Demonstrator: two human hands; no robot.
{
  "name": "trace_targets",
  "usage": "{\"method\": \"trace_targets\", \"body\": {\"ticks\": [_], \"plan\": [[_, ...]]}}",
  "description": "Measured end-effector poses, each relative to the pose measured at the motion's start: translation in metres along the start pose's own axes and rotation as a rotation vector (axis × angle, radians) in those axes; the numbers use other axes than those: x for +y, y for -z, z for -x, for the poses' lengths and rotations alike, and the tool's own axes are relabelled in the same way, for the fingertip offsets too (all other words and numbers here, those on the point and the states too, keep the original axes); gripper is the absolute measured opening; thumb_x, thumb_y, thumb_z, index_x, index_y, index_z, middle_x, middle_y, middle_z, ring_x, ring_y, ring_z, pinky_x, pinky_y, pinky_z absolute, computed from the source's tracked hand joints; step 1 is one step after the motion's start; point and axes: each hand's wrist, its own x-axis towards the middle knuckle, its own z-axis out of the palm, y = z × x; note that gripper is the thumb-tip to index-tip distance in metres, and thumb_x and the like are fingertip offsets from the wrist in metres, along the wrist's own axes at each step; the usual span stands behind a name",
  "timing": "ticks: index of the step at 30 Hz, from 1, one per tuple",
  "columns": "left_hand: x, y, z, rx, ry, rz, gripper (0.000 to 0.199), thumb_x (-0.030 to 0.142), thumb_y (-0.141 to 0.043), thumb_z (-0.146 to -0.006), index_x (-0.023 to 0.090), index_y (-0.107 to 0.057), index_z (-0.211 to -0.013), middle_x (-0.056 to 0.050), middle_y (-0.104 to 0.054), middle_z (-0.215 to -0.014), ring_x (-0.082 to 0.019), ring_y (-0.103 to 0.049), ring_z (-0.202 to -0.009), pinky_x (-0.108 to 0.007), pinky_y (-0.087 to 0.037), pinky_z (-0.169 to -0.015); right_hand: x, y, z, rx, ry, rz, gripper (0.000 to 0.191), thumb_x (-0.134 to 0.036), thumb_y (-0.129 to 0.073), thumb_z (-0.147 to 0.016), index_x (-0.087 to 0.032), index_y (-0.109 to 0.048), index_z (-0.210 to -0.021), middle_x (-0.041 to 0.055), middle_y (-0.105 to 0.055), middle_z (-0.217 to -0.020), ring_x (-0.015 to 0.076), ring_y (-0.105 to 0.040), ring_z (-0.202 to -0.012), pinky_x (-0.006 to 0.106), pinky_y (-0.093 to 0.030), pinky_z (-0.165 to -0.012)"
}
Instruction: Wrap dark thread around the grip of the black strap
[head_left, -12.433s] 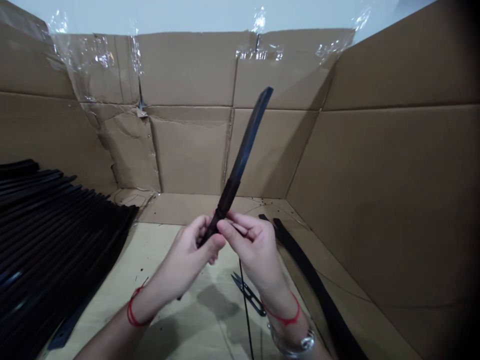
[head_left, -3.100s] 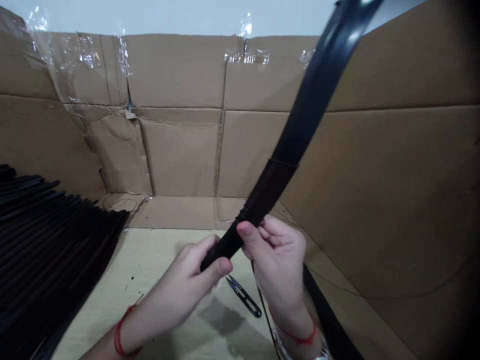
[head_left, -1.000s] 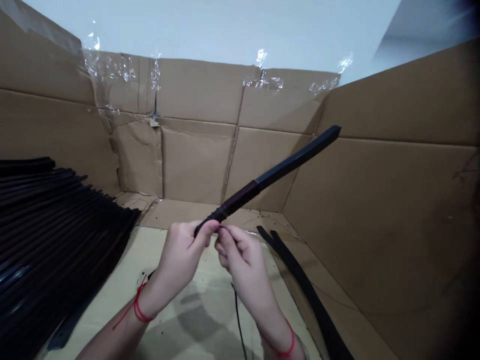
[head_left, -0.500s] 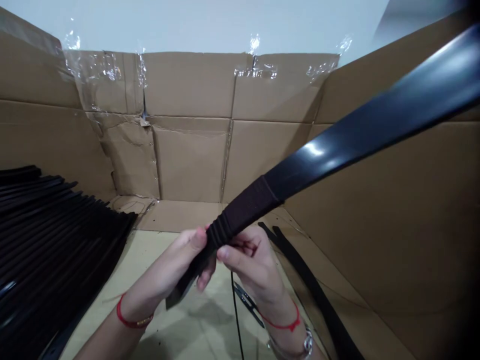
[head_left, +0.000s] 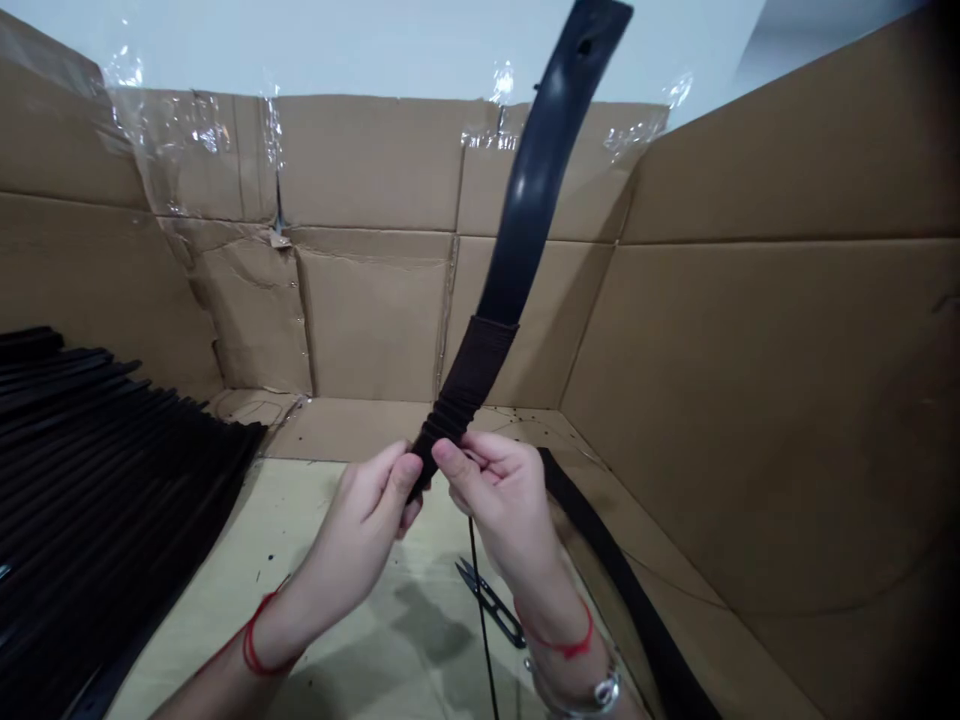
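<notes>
The left hand (head_left: pixel 360 540) and right hand (head_left: pixel 495 510) are closed, pinching the wrapped end of a long black strip (head_left: pixel 529 210) up above the tabletop (head_left: pixel 300 530). Small black snips (head_left: pixel 489 604) lie below, near a big pile of black strips (head_left: pixel 97 440)

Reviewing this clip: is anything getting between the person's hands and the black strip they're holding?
Nothing visible does. The left hand and right hand both hold the wrapped grip of the black curved strip directly. The thread snips lie below, apart from the hands.
</notes>
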Motion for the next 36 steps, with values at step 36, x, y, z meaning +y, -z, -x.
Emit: {"method": "trace_targets", "body": {"ticks": [36], "plan": [[0.0,-0.007,0.004,-0.146,0.179,0.06,0.059,0.074,-0.029,-0.083,0.018,-0.044,-0.069,0.007,-0.034,-0.05,-0.005,-0.027,-0.041,-0.018,-0.022,-0.04,0.005,0.001,0.001,-0.062,-0.082,-0.065,0.037,-0.046,-0.079,-0.07,-0.015,-0.073,-0.089,-0.006,-0.041,-0.05,0.0029,-0.02,-0.038,0.02,-0.015,-0.036]]}}
